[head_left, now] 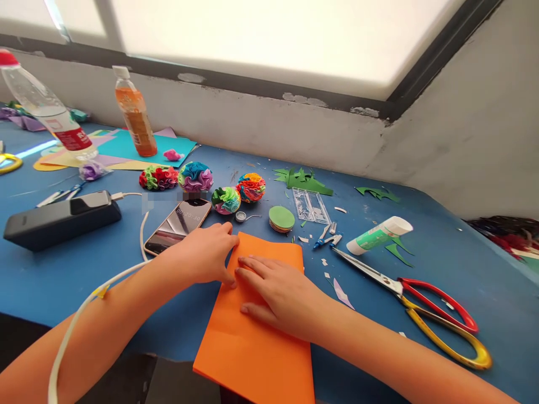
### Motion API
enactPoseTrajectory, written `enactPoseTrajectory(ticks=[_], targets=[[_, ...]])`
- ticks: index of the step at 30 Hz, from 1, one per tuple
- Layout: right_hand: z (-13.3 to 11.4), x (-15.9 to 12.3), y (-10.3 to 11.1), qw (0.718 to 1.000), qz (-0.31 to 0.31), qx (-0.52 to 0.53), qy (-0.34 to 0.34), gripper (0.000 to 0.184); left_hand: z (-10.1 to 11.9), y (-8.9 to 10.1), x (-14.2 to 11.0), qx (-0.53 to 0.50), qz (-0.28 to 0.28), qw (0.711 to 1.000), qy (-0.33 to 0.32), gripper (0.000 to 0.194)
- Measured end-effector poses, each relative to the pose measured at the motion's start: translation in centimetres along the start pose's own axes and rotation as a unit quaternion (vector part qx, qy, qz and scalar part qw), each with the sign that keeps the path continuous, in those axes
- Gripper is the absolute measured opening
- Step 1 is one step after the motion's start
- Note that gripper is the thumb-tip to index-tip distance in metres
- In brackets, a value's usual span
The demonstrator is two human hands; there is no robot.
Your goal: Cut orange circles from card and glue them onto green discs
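An orange paper sheet (256, 342) lies folded on the blue table (442, 264), hanging over the near edge. My left hand (202, 255) rests at the sheet's upper left corner, fingers curled and pressing on its left edge. My right hand (278, 289) lies flat on the sheet with fingers stretched toward the left edge, holding nothing. Both hands touch the paper close together.
Several colourful paper balls (196, 177), a stack of paper discs (281, 219), a phone (179, 224), a power bank (61, 219) with white cable, two bottles (135, 115), a glue stick (379, 234), red-and-yellow scissors (425, 300), green scraps (301, 180) and a compass (326, 238) lie around.
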State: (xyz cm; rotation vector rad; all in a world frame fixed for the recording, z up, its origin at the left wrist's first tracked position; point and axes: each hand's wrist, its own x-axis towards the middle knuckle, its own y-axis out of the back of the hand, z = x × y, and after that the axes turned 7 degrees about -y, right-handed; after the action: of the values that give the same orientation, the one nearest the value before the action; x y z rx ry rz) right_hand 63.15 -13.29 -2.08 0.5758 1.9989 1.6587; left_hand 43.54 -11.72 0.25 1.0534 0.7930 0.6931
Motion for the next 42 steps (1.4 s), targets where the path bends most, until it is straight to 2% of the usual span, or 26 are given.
enactPoseTrajectory(ticks=[4,8,13,16,18,22,24,26,28,30,33,35,36,42], targets=[[0.4,-1.1,-0.6,0.998,0.043,-0.029,-0.027,0.046,0.5,0.2,0.0,0.017,-0.005,1.000,0.007,0.059],[1.5,-3.6,-0.5,0.995,0.041,-0.043,-0.080,0.027,0.6,0.3,0.1,0.025,-0.015,1.000,0.008,0.059],[3.3,-6.8,-0.6,0.982,0.054,0.055,-0.175,0.010,0.6,0.2,0.1,0.031,-0.026,0.999,0.012,0.056],[3.9,-7.9,-1.3,0.970,0.096,0.113,-0.191,0.014,0.9,0.3,0.0,0.041,-0.032,0.999,0.009,0.056],[3.8,-8.3,-1.8,0.965,0.117,0.128,-0.195,0.021,1.4,0.3,-0.2,0.052,-0.021,0.998,-0.017,0.049],[3.4,-8.8,-2.4,0.967,0.145,0.114,-0.179,0.031,2.4,-0.3,-0.1,0.036,-0.030,0.992,-0.121,0.023],[3.4,-9.1,-2.5,0.969,0.162,0.095,-0.159,0.036,2.8,-1.0,0.2,0.023,-0.023,0.990,-0.141,0.016],[3.6,-9.4,-2.5,0.974,0.167,0.075,-0.133,0.041,3.3,-1.7,0.7,0.029,0.003,0.991,-0.127,0.022],[3.9,-9.8,-2.4,0.982,0.152,0.050,-0.101,0.046,3.7,-2.4,1.0,0.043,0.026,0.993,-0.109,0.044],[4.4,-10.1,-2.2,0.989,0.130,0.021,-0.069,0.045,4.2,-3.0,1.1,0.033,0.044,0.990,-0.127,0.052],[5.1,-10.3,-1.9,0.993,0.112,-0.015,-0.042,0.038,4.6,-3.6,1.1,-0.028,0.042,0.966,-0.253,0.039],[5.6,-10.2,-1.8,0.993,0.112,-0.029,-0.031,0.035,4.8,-4.0,1.0,-0.057,0.027,0.941,-0.332,0.040],[5.8,-10.1,-1.7,0.993,0.114,-0.033,-0.025,0.034,4.9,-4.1,1.0,-0.061,0.022,0.934,-0.351,0.041],[8.4,-8.3,-1.3,0.988,0.144,-0.044,-0.018,0.034,4.9,-4.7,1.2,-0.057,0.029,0.934,-0.352,0.038]])
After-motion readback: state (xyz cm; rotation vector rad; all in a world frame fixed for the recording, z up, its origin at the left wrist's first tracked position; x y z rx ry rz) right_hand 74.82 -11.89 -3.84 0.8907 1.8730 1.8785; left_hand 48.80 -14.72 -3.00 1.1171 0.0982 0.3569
